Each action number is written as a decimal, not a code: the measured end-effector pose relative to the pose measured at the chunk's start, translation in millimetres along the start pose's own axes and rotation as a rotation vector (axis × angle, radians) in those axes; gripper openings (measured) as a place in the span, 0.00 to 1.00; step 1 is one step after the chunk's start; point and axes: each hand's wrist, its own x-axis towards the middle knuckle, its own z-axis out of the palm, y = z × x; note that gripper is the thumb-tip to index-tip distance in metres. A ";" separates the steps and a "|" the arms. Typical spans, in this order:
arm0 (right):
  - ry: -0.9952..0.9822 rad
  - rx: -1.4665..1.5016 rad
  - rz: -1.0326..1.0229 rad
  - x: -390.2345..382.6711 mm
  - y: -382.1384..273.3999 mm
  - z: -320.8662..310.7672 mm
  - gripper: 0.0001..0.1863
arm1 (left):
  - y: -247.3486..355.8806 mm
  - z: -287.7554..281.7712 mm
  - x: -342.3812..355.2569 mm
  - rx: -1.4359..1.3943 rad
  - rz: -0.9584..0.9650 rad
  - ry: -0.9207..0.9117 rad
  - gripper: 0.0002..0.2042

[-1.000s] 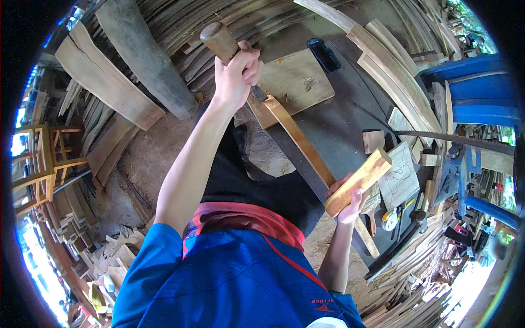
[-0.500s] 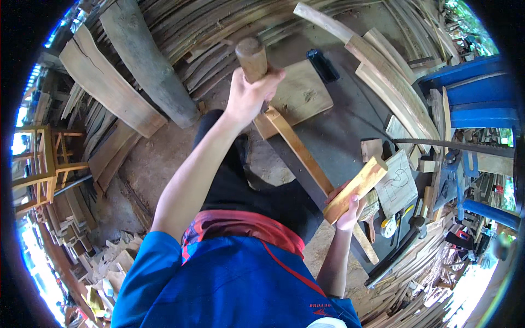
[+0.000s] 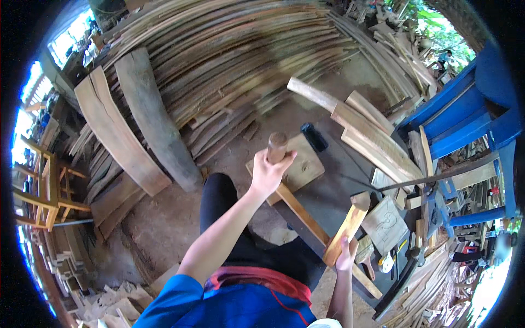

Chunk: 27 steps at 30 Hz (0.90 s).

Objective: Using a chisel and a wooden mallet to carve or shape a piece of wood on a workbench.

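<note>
My left hand (image 3: 269, 174) is shut on a round wooden mallet (image 3: 277, 145), held over the left edge of a square wooden board (image 3: 304, 167). My right hand (image 3: 345, 255) grips the lower end of a short yellow wooden piece (image 3: 346, 228), which is tilted nearly upright above the dark workbench (image 3: 333, 188). A long yellow wooden bar (image 3: 302, 214) lies slanted on the bench between my two hands. My black-trousered leg (image 3: 219, 208) is under my left arm.
A black oblong object (image 3: 314, 136) lies beyond the board. Curved planks (image 3: 377, 139) lean at the right, next to a blue metal frame (image 3: 465, 126). Long slats (image 3: 229, 65) are stacked at the back, thick planks (image 3: 117, 136) at the left, and a wooden chair frame (image 3: 44, 191) at the far left.
My left hand with the mallet has come down and nearer to me, now over the board's edge. The piece in my right hand has turned more upright. The view has shifted.
</note>
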 end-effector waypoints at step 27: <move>0.070 -0.111 0.023 -1.2 -35.8 23.6 0.15 | -9.5 -6.8 -4.5 -0.125 -0.001 0.019 0.10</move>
